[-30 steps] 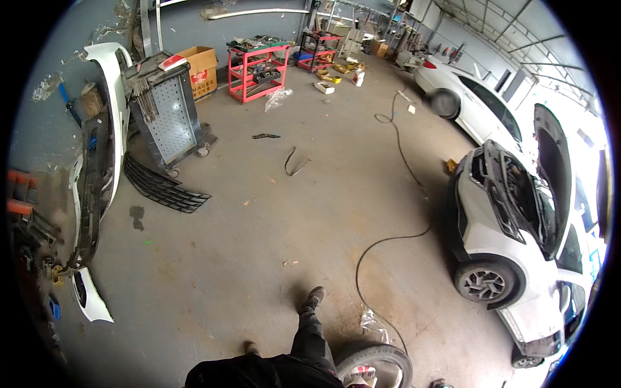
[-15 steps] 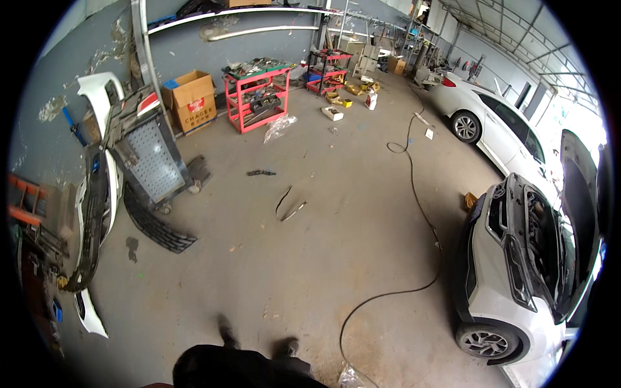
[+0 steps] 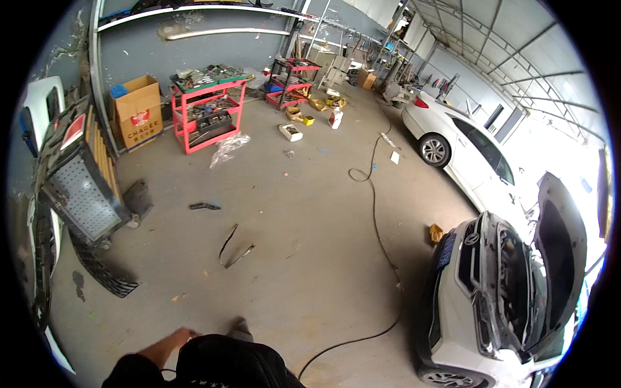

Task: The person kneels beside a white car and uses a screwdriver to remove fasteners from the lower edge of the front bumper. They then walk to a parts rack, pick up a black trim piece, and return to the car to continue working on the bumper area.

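My left hand (image 3: 183, 337) shows at the lower edge, reaching forward beside my dark clothing; its fingers are mostly hidden, so what it holds, if anything, cannot be made out. My right hand is out of the picture. Ahead on the floor lie a dark short strip (image 3: 204, 205) and a thin bent strip (image 3: 226, 242). A black cable (image 3: 352, 341) snakes along the floor to my right. A white car with its hood raised (image 3: 453, 349) stands at the lower right.
Red tool carts (image 3: 187, 116) (image 3: 283, 97) and a cardboard box (image 3: 145, 123) line the wall. A metal cabinet (image 3: 90, 197), white bumper parts (image 3: 45, 97) and a black grille (image 3: 100, 268) are at the left. Small boxes (image 3: 291, 131) and a second white car (image 3: 472, 161) stand farther back.
I have moved forward and the view has turned, so the carts appear lower and farther left. My left hand has come into view; the tire seen earlier at the lower edge has gone.
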Demonstrator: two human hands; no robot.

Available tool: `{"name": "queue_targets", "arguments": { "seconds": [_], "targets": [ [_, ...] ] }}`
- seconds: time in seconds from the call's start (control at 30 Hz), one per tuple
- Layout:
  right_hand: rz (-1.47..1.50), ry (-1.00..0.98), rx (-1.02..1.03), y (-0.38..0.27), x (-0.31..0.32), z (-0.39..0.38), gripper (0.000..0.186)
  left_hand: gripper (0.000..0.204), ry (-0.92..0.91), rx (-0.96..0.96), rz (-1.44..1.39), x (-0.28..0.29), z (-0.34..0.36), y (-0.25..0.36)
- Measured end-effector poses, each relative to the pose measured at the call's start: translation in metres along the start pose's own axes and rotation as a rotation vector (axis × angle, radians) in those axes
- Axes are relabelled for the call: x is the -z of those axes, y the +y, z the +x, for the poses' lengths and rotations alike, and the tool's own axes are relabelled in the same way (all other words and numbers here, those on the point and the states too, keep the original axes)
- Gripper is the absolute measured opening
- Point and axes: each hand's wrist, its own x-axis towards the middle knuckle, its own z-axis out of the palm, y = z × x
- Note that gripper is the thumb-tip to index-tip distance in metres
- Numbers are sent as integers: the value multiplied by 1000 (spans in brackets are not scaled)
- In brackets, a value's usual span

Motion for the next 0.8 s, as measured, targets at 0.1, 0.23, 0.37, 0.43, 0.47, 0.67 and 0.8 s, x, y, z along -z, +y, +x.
{"name": "queue_targets", "arguments": {
  "seconds": [0.1,0.23,0.37,0.43,0.47,0.67,0.8],
  "targets": [
    [0,92,-76,-7,46,52,15,46,-14,-255,381,62,97,110],
    [-4,200,-194,2,102,134,14,41,38,-447,185,111,177,278],
    [-71,224,-275,48,143,227,14,41,34,-537,226,89,250,383],
    [-151,230,-284,80,173,274,14,44,-31,-573,144,48,303,402],
    [-224,244,-312,101,192,289,14,45,-131,-535,16,23,316,422],
    [-560,195,102,76,336,504,14,46,105,-539,-13,44,319,593],
    [-298,-27,269,-136,397,621,21,41,52,-641,109,94,358,702]
  ]
}}
